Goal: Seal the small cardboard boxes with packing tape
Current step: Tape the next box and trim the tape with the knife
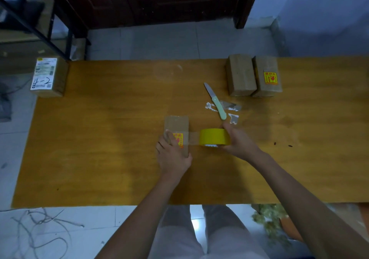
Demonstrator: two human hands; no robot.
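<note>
Taping a small box mid-worktop: left hand (pixel 172 155) presses flat on the box (pixel 176 134), right hand (pixel 237 141) grips the yellow tape roll (pixel 214 137) just right of it.

A clear strip (pixel 193 138) runs from roll to box top. Best to keep the strip taut, pin the stuck end down, pull past the edge, then cut with the knife (pixel 216 102) nearby. Orange wooden worktop (pixel 99 139), two boxes (pixel 253 76) far right, labelled box (pixel 49 77) at left corner, tape scraps, tiled floor, dark door behind.
</note>
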